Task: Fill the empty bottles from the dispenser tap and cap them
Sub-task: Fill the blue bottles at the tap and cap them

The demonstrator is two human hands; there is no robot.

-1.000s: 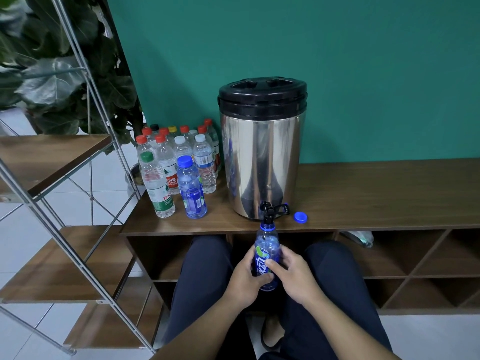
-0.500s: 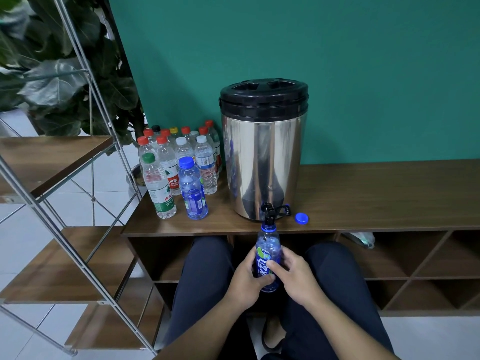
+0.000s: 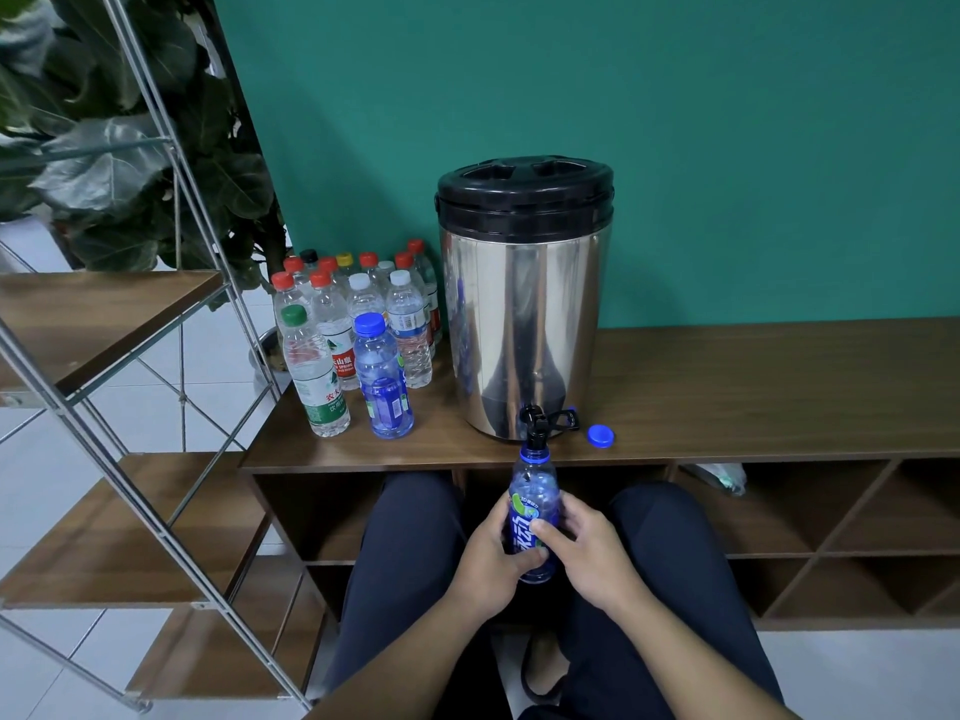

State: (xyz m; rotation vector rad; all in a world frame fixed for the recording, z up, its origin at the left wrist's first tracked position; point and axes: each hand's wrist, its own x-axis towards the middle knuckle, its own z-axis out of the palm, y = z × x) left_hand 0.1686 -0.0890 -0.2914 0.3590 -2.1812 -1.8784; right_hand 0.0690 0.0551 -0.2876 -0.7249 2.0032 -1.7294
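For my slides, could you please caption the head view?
Both hands hold a blue bottle under the dispenser tap.

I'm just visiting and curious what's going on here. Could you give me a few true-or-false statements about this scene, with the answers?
1. Both hands hold the blue bottle under the tap. True.
2. That bottle has its cap on. False: its neck is open, and a loose blue cap lies on the shelf top.
3. The dispenser has a black lid. True.
4. The capped bottles stand right of the dispenser. False: they stand to its left.
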